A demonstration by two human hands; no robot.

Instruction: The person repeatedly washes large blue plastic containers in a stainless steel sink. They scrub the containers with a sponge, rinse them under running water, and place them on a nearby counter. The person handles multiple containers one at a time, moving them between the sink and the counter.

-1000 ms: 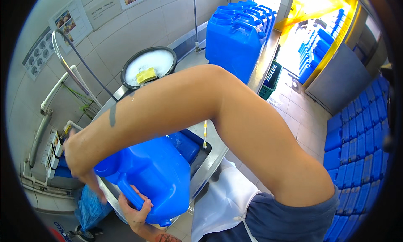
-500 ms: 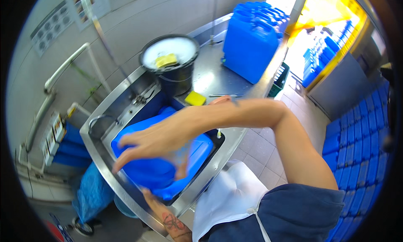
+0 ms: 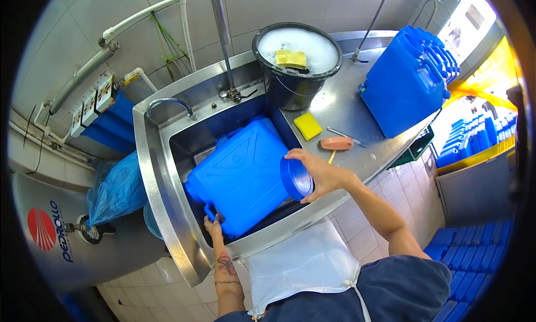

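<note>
A large blue jerrycan [image 3: 237,174] lies tilted on its side in the steel sink [image 3: 149,179], its narrow end toward the left. My left hand [image 3: 213,227] grips it by the handle at its near lower-left corner; some fingers are hidden behind it. My right hand [image 3: 324,174] holds a round blue lid [image 3: 295,179] by its rim, at the jerrycan's right end, with the lid's pale, wet-looking inside facing right. Part of another blue shape shows under the jerrycan's far side.
A black bucket [image 3: 296,87] of suds carries a yellow sponge [image 3: 291,58]. On the steel counter lie another yellow sponge [image 3: 307,125], an orange-headed brush [image 3: 336,143] and a thin metal tool. Several blue jerrycans [image 3: 405,82] stand at right. A curved faucet [image 3: 170,101] rises at left.
My right hand has moved right, from over the jerrycan's left part to its right end, with the lid in it. The view has shifted, and my left hand now shows at the handle.
</note>
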